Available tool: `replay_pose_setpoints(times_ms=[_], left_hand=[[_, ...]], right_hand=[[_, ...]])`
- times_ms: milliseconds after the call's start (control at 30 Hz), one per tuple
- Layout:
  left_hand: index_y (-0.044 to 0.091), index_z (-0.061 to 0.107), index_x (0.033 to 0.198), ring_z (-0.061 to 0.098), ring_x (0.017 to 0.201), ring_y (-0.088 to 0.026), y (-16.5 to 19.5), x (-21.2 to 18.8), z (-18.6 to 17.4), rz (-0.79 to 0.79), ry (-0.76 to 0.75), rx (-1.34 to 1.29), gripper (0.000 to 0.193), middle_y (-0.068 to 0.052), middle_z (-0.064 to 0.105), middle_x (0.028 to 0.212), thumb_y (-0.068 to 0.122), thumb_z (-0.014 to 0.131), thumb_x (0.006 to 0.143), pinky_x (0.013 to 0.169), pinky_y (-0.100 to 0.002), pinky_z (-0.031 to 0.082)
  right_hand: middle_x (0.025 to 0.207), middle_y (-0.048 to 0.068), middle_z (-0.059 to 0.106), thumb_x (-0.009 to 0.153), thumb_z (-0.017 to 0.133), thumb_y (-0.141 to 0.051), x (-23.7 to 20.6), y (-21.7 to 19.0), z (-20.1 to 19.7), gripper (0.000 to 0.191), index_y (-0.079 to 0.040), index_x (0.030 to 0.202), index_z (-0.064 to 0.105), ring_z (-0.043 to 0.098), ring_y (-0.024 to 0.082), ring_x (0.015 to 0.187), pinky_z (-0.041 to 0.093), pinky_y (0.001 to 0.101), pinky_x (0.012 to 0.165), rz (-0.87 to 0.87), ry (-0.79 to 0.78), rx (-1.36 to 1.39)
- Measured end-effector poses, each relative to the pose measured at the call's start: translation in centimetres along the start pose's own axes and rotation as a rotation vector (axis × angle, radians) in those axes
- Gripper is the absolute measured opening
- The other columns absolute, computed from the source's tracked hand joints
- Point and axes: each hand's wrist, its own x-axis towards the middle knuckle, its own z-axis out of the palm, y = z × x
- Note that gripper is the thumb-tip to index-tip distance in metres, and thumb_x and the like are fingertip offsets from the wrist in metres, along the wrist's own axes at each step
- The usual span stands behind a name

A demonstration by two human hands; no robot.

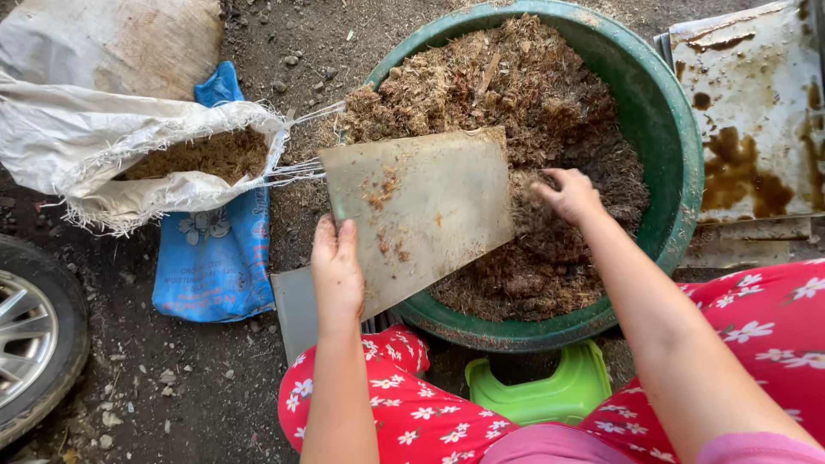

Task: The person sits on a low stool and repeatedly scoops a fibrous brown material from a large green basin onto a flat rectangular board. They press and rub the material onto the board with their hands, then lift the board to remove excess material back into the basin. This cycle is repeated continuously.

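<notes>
The left hand (337,273) has its grip clamped on the lower edge of a flat, greyish metal sheet (421,206) flecked with brown crumbs, holding it tilted over the near-left rim of a large round green plastic basin (666,112). The basin stands on bare dark earth and is heaped with coarse brown fibrous compost (516,94). The right hand (569,194) reaches into that compost just beside the sheet's right edge, fingers curled loosely into the fibres, clamped on nothing firm. To the left lies an open white woven sack (77,146) with the same brown material showing in its mouth, resting on a blue printed bag (215,258). A green plastic stool (541,391) sits between the person's knees, which are in red floral trousers (404,404). A rusty stained metal plate (752,112) lies at right, and a car tyre (34,335) shows at the lower left.
</notes>
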Motion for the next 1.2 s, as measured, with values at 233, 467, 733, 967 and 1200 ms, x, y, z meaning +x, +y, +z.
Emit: replay_pose_setpoints(times_ms=[233,467,733,967,1200], left_hand=[[-0.005,0.043,0.141,0.067,0.107,-0.042,-1.0,-0.8,6.6,-0.070,-0.132,0.581,0.048,-0.030,0.067,0.115,0.026,0.043,0.105,0.092,-0.047,0.051],[-0.004,0.037,0.144,0.068,0.093,-0.049,-3.1,-2.2,12.0,-0.131,-0.213,0.662,0.048,-0.031,0.070,0.101,0.024,0.040,0.105,0.079,-0.055,0.053],[-0.001,0.044,0.143,0.068,0.093,-0.049,3.2,-1.4,6.3,0.013,-0.125,0.749,0.047,-0.030,0.071,0.102,0.026,0.044,0.104,0.078,-0.055,0.053],[-0.003,0.040,0.147,0.070,0.092,-0.046,0.4,-1.4,9.4,-0.005,-0.111,0.756,0.051,-0.028,0.072,0.099,0.027,0.040,0.106,0.079,-0.053,0.055],[0.001,0.040,0.151,0.064,0.117,-0.044,-4.0,0.4,9.1,0.067,-0.059,0.641,0.055,-0.028,0.066,0.130,0.040,0.038,0.112,0.096,-0.048,0.052]], right_hand=[[0.157,0.023,0.035,0.090,0.068,-0.055,-1.2,5.8,-0.9,0.082,-0.019,0.157,0.037,0.040,0.041,0.140,0.039,0.0563,0.112,0.122,0.077,-0.214],[0.167,0.006,0.034,0.084,0.073,-0.056,-3.4,6.0,1.8,0.096,-0.027,0.164,0.029,0.031,0.032,0.154,0.028,0.0699,0.120,0.261,-0.148,-0.297],[0.167,0.010,0.019,0.077,0.084,-0.056,-3.6,4.5,0.9,0.116,-0.041,0.164,0.008,0.025,0.042,0.149,0.028,0.0688,0.116,0.297,-0.336,-0.296],[0.158,0.016,0.041,0.070,0.091,-0.035,-5.3,6.5,3.7,0.101,-0.032,0.156,0.039,0.059,0.044,0.123,0.055,0.0509,0.098,0.163,-0.052,-0.244],[0.125,0.015,0.070,0.075,0.081,-0.017,-6.8,-1.8,-0.6,0.080,-0.015,0.147,0.048,0.069,0.039,0.110,0.055,0.0523,0.093,0.192,-0.111,0.629]])
